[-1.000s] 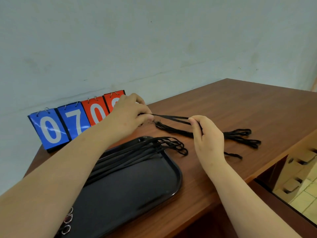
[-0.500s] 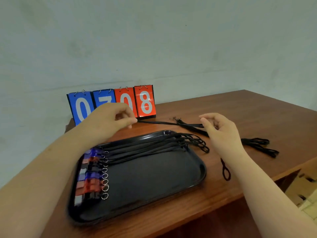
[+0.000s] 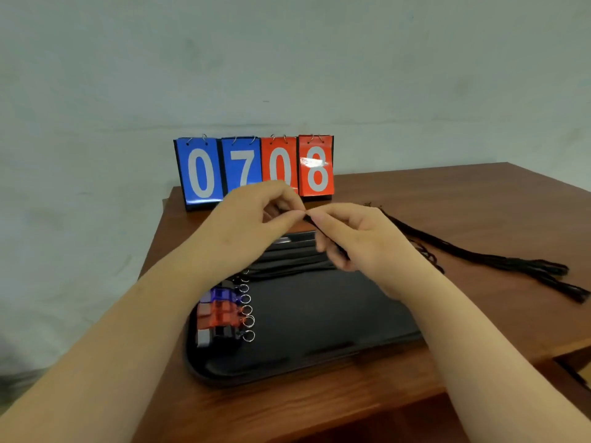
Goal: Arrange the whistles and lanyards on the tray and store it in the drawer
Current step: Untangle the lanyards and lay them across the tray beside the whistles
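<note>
While I hold one lanyard point(image 3: 319, 230) pinched between both hands above the tray point(image 3: 319, 314), I judge the arranging well along but not finished, and the storing not begun. My left hand point(image 3: 249, 225) pinches the strap between thumb and forefinger. My right hand point(image 3: 361, 241) meets it fingertip to fingertip, and the strap runs down under its curled fingers, so both hands are closed on this one lanyard. It hangs over the far part of the tray and is not yet laid down. On the tray, the whistles point(image 3: 220, 311) sit in a neat column at the left end, blue, red and black, each with its ring turned to the right. My left arm hides the top of that column, so I cannot say how many there are. Several lanyards point(image 3: 294, 260) lie side by side across the far part of the tray, while the near part is bare black. What is left, as I see it, is to set this strap beside the others and then work through the bundle point(image 3: 479, 257) lying on the table point(image 3: 447, 199) well to the right of the tray. After that the tray goes into the drawer, which I cannot make out from here. The scoreboard point(image 3: 252, 167) stands behind my hands at the back of the table.
</note>
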The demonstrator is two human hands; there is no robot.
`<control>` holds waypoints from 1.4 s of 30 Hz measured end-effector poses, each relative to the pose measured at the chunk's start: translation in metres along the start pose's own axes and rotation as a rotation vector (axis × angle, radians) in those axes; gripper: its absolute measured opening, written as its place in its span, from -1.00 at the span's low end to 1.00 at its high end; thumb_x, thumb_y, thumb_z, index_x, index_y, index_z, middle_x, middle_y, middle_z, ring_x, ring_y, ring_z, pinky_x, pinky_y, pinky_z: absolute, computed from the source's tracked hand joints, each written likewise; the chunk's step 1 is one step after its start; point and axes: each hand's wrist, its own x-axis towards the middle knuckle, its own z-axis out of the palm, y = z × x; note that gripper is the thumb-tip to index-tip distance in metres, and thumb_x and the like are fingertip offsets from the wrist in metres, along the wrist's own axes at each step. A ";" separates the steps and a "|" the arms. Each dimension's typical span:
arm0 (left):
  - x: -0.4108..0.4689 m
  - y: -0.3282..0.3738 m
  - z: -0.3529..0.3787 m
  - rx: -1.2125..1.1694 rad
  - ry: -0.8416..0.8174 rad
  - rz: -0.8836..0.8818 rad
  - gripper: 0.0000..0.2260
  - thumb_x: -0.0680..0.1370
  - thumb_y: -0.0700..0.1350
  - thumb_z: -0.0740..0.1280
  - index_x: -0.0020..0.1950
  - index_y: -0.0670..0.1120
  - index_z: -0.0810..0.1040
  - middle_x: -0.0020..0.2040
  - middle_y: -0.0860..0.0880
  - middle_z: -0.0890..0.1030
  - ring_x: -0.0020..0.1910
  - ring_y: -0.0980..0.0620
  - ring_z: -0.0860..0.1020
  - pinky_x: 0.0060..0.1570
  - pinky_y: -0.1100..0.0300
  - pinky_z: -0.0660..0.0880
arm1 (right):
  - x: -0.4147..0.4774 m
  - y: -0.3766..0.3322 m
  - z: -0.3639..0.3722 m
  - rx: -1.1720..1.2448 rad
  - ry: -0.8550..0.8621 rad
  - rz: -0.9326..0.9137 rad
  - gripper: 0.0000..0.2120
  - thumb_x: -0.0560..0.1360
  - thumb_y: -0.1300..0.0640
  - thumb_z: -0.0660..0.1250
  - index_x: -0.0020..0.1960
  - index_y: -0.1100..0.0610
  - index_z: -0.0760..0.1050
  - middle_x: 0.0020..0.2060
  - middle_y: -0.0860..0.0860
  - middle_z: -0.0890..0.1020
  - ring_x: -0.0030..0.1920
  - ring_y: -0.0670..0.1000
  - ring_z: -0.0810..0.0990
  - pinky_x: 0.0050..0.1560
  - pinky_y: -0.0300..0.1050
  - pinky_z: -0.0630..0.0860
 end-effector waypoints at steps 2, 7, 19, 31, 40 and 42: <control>-0.005 -0.016 -0.003 -0.026 0.047 -0.072 -0.97 0.56 -0.02 0.38 -0.04 0.13 0.60 -0.13 0.19 0.63 -0.08 0.30 0.56 -0.14 0.50 0.44 | -0.002 0.014 -0.005 -0.145 0.027 -0.008 -0.82 0.61 -0.02 0.25 0.01 -0.08 0.65 -0.39 -0.14 0.58 -0.42 -0.18 0.48 -0.32 -0.30 0.40; -0.025 -0.046 0.011 0.004 0.025 -0.144 -0.93 0.56 -0.06 0.37 -0.09 0.10 0.57 -0.14 0.16 0.60 -0.09 0.26 0.53 -0.16 0.47 0.43 | -0.010 0.040 -0.022 -0.341 0.092 0.055 -0.87 0.57 -0.02 0.32 0.01 -0.16 0.65 -0.35 -0.40 0.60 -0.25 -0.40 0.54 -0.25 -0.46 0.39; -0.043 -0.079 0.014 0.153 0.025 -0.131 -0.90 0.59 -0.08 0.32 -0.11 0.09 0.52 -0.14 0.16 0.57 -0.03 0.19 0.50 -0.07 0.45 0.37 | -0.008 0.101 -0.067 -0.307 0.464 0.093 -0.93 0.50 0.08 0.44 -0.08 -0.06 0.70 -0.17 -0.21 0.70 -0.08 -0.31 0.60 -0.01 -0.31 0.47; -0.045 -0.082 0.009 0.277 -0.078 -0.149 -0.87 0.50 -0.12 0.47 -0.18 0.11 0.62 -0.17 0.17 0.59 -0.08 0.20 0.53 -0.13 0.42 0.39 | -0.018 0.119 -0.076 -0.224 0.604 0.118 -0.95 0.51 0.09 0.43 -0.11 -0.01 0.67 -0.19 -0.15 0.68 -0.09 -0.21 0.61 -0.13 -0.30 0.43; -0.048 -0.083 0.014 0.253 -0.059 -0.139 -0.78 0.43 -0.27 0.48 -0.21 0.07 0.62 -0.18 0.14 0.59 -0.04 0.19 0.51 -0.15 0.50 0.38 | -0.020 0.124 -0.080 -0.255 0.672 0.143 -0.96 0.50 0.13 0.44 -0.06 0.03 0.65 -0.18 -0.05 0.65 -0.12 -0.15 0.58 -0.17 -0.30 0.41; -0.049 -0.084 0.015 0.245 -0.054 -0.130 -0.79 0.42 -0.30 0.47 -0.20 0.03 0.64 -0.18 0.13 0.59 -0.04 0.18 0.51 -0.14 0.51 0.37 | -0.020 0.126 -0.081 -0.243 0.676 0.157 -0.97 0.50 0.13 0.43 -0.07 0.04 0.65 -0.16 -0.07 0.67 -0.08 -0.11 0.61 -0.14 -0.27 0.44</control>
